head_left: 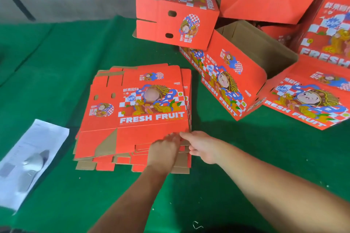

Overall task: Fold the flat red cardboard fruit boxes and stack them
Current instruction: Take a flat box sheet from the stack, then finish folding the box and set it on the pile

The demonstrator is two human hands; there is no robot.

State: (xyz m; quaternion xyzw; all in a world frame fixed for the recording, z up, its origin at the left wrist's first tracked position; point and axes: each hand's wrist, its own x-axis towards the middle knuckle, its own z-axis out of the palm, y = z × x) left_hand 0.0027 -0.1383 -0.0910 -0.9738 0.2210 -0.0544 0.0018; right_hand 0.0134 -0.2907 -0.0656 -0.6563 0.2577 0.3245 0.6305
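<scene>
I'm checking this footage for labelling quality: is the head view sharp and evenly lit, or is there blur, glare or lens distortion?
Head view: light soft and even, shadows faint. Print on the top flat box reads clearly. The white plastic bag at the left looks smeared, with mild sheen. The folded boxes lean and the forearms widen toward the edges, a wide-angle effect. Left hand and right hand slightly soft.

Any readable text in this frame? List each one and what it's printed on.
"FRESH FRUIT": top flat box of the pile of flat boxes, under both hands.
"FRESH FRUIT": side of the open folded box, tilted.
"FRESH FRUIT": folded box at right, letters partly cut off.
"FRES…": box at the far right edge, cropped.
Chinese characters and small logos on the boxes: too small to read.
White sheet at left: blurred, unreadable.
</scene>
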